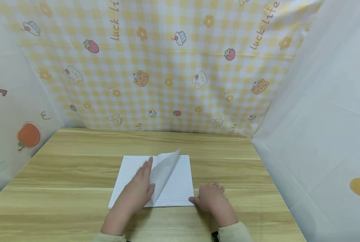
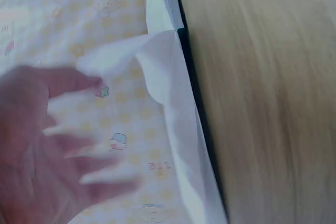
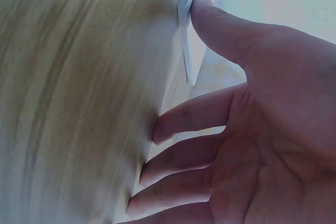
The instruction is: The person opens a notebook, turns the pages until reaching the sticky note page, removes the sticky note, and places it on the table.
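An open lined notebook (image 1: pixel 178 188) lies on the wooden table, with one page (image 1: pixel 165 173) standing up from the middle and its top corner leaning right. My left hand (image 1: pixel 137 191) is over the notebook's left half, beside that raised page. Its fingers are extended and spread, blurred in the left wrist view, where the thumb tip overlaps the lifted page (image 2: pixel 157 69). At the notebook's lower right corner, my right hand (image 1: pixel 212 200) presses down with its thumb (image 3: pixel 210 17). The other right fingers (image 3: pixel 184 156) reach down to the tabletop, apart from the notebook.
The wooden tabletop (image 1: pixel 77 168) surrounds the notebook. A yellow checked cloth (image 1: pixel 167 67) hangs behind the table, and pale sheets (image 1: pixel 319 134) rise at both sides. A small black object (image 1: pixel 215 236) shows at the right sleeve.
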`<state>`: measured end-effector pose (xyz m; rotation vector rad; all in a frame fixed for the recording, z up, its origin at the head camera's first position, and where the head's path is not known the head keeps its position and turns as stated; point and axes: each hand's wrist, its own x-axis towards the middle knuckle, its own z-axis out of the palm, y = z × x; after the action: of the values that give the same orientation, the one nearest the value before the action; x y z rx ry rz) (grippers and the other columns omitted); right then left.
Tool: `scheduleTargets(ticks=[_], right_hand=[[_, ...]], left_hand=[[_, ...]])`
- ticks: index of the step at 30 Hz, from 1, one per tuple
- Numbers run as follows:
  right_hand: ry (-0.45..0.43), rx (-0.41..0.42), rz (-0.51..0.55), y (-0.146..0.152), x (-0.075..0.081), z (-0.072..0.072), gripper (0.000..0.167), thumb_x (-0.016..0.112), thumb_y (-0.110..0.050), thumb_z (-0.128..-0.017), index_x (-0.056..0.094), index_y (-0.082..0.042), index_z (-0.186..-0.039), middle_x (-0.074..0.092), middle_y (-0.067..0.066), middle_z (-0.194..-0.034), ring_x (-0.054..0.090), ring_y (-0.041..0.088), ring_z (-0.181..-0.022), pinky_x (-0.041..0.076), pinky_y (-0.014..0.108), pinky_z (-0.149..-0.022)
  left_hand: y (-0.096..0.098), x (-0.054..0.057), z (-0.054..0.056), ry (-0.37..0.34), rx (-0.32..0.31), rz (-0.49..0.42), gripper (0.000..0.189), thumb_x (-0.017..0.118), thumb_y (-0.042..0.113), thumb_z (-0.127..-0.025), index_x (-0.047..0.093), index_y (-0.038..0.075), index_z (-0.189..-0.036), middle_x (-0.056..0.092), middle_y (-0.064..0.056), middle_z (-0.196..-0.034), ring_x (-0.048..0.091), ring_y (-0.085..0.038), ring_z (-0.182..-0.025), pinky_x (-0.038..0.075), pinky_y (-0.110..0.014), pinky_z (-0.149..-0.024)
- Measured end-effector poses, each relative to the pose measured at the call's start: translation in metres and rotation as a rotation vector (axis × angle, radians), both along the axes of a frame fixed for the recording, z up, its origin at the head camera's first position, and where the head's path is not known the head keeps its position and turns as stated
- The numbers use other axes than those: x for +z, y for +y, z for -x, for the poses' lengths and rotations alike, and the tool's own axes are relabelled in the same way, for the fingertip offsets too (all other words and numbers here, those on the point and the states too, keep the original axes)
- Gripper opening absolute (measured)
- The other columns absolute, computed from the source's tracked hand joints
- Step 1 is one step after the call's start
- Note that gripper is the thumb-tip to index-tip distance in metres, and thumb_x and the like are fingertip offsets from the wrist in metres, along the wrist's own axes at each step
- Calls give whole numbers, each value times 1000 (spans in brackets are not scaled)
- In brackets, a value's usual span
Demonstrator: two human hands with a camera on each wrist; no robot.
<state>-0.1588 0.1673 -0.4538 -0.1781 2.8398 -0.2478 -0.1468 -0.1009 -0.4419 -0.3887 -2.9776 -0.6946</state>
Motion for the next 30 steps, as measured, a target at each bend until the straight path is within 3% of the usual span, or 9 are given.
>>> scheduleTargets(ticks=[2, 4, 6, 9, 12, 16, 18, 22, 30], right_hand=[[-1, 2, -2, 1, 1, 1, 58, 74, -52, -95, 65, 2, -76, 67, 42, -128, 46, 73, -136, 32, 86, -113], [-1, 5, -7, 2, 1, 1, 59, 73, -52, -96, 59, -2, -69, 67, 41, -129, 46, 73, -136, 32, 86, -113], [5, 9, -9, 2, 1, 1, 59, 73, -52, -96, 60, -2, -69, 68, 41, -128, 47, 73, -135, 33, 86, -112], [4, 8, -6, 2, 1, 0, 59, 74, -53, -96, 64, 0, -73, 67, 41, -128, 47, 73, -135, 33, 86, -111], [8, 11, -1, 2, 1, 0, 58, 74, -53, -95, 67, 1, -75, 68, 41, -128, 47, 73, -135, 34, 87, -111], [14, 16, 1, 1, 1, -2, 58, 74, -52, -95, 64, 0, -71, 68, 40, -128, 47, 73, -134, 34, 87, -111], [15, 19, -2, 1, 2, -3, 59, 74, -52, -95, 61, -2, -67, 68, 40, -128, 47, 73, -134, 34, 87, -111], [12, 20, -3, 0, 3, -4, 60, 74, -52, -96, 57, -4, -63, 67, 41, -129, 47, 73, -135, 33, 86, -111], [9, 18, -3, 0, 3, -4, 60, 75, -52, -95, 62, 0, -68, 67, 42, -128, 47, 72, -136, 33, 85, -112]], left_hand=[[1, 2, 0, 104, 30, 119, 93, 72, 2, -93, 23, 15, -171, 19, -25, -177, 23, -54, -161, 30, -82, -117], [2, 4, -1, 176, 35, 246, 95, 76, -4, -86, 36, 26, -167, 17, -17, -179, 13, -52, -164, 19, -90, -115], [2, 5, -2, 186, 10, 338, 90, 81, -5, -79, 55, 32, -157, 25, -10, -179, 10, -50, -166, 9, -94, -113], [4, 3, -7, 136, -27, 397, 68, 88, 1, -75, 74, 31, -135, 47, -5, -168, 22, -47, -164, 4, -96, -112], [5, -1, -11, 81, -22, 404, 46, 86, 3, -79, 80, 20, -121, 59, -10, -158, 33, -47, -160, 5, -96, -111], [7, -6, -16, 81, 14, 385, 28, 76, 0, -87, 76, 7, -114, 62, -20, -151, 40, -49, -155, 14, -94, -113], [8, -7, -17, 51, 16, 358, 33, 73, -2, -88, 75, 6, -121, 60, -22, -152, 41, -51, -154, 18, -92, -114], [10, -8, -17, -68, -17, 317, 53, 70, -5, -91, 70, 14, -140, 56, -16, -160, 39, -49, -156, 23, -86, -118], [10, -10, -14, -181, -46, 223, 50, 54, -9, -96, 67, 7, -141, 55, -22, -159, 46, -51, -151, 34, -80, -118]])
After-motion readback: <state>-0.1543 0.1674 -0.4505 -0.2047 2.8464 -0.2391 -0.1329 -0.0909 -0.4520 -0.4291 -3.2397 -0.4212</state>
